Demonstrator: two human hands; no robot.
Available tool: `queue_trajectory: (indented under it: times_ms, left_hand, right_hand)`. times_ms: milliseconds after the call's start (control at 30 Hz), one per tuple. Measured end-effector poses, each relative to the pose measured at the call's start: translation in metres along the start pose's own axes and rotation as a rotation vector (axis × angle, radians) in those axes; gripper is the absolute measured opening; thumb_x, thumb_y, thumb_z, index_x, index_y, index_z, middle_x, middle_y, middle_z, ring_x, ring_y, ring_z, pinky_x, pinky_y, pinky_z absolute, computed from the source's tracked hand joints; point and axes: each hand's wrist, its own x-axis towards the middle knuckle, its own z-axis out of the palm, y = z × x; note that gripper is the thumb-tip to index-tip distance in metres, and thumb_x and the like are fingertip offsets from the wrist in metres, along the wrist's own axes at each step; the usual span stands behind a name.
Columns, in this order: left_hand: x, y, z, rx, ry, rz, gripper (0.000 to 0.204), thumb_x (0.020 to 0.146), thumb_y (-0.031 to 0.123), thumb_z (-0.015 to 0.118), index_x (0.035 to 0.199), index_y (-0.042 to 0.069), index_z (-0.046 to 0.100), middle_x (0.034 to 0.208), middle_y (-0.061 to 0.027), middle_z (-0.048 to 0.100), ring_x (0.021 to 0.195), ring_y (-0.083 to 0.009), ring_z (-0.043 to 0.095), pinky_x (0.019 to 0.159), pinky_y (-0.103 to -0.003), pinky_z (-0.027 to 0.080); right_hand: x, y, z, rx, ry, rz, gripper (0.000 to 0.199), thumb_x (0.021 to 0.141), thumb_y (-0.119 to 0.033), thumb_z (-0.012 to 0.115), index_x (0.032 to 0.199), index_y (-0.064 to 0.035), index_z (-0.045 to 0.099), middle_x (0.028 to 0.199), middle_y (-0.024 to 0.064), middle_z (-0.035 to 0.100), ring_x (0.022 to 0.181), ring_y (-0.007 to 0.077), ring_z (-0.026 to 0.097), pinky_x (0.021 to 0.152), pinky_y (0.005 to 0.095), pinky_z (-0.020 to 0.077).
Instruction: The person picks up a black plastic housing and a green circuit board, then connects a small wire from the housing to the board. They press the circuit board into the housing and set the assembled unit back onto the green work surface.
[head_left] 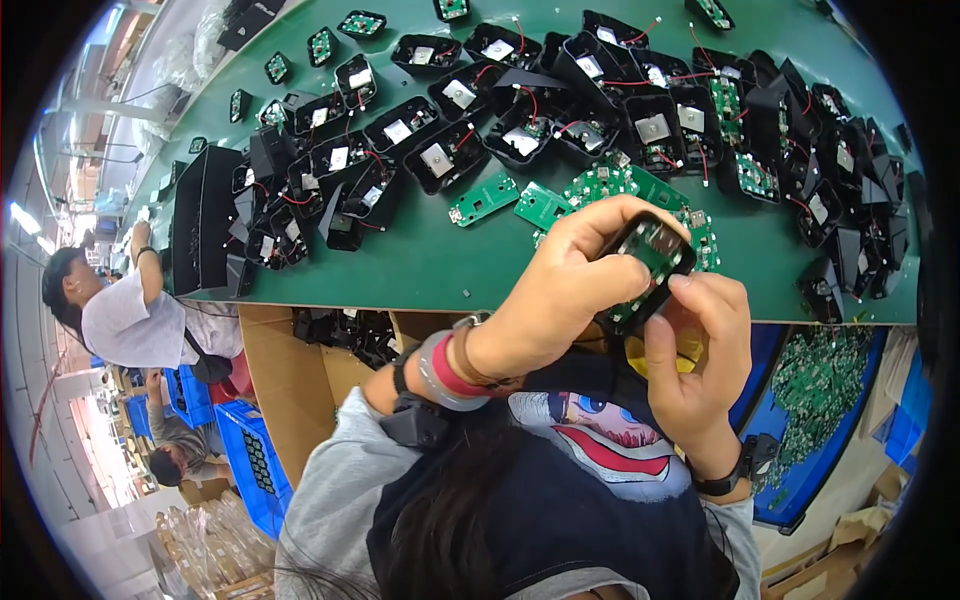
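A small black plastic casing [683, 258] with a green circuit board [655, 246] inside is held up in front of my chest, just past the table's near edge. My left hand [585, 275] wraps round it from the left, thumb pressed on the board. At its lower right side is my right hand [705, 345], with the index fingertip against the casing's rim and the thumb close below. Loose green circuit boards [545, 205] lie on the table beyond my hands. Many open black casings [437, 160], some with red wires and pale metal blocks, spread behind them.
The green table [390, 270] carries more casings at right and a black box [207, 220] at left. Below its edge stand a cardboard box [270, 360] of black parts and a blue bin [745, 400] heaped with circuit boards [820, 385]. Two people [125, 320] are at left.
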Motion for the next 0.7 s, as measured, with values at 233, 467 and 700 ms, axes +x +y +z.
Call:
queue_trajectory:
  times_ms: [233,467,700]
  left_hand:
    - [-0.004,0.02,0.005,0.088,-0.081,-0.069,0.045,0.08,0.005,0.047,0.124,0.001,0.039,0.104,-0.0031,0.048,0.091,-0.0082,0.045,0.079,-0.024,0.039]
    - [0.002,0.016,0.022,0.117,-0.055,-0.007,0.039,0.083,0.003,0.045,0.122,0.002,0.037,0.094,0.0004,0.045,0.08,-0.0044,0.041,0.068,-0.02,0.039]
    - [0.002,0.011,0.024,0.184,-0.071,0.008,0.033,0.091,0.013,0.045,0.121,0.003,0.038,0.095,0.0,0.044,0.081,-0.0058,0.041,0.072,-0.022,0.039]
  right_hand:
    - [0.003,-0.004,-0.013,-0.15,-0.053,-0.007,0.036,0.076,0.009,0.059,0.11,-0.0003,0.061,0.094,0.0124,0.055,0.077,0.02,0.056,0.064,0.0271,0.0455]
    - [0.009,-0.001,-0.021,-0.118,0.084,0.005,0.038,0.074,0.012,0.059,0.109,-0.0003,0.062,0.089,0.0122,0.056,0.071,0.0204,0.057,0.06,0.0287,0.0465]
    - [0.003,-0.001,-0.02,-0.152,0.068,-0.003,0.043,0.074,0.013,0.058,0.114,-0.0005,0.061,0.09,0.0114,0.055,0.066,0.0166,0.054,0.057,0.0253,0.0445]
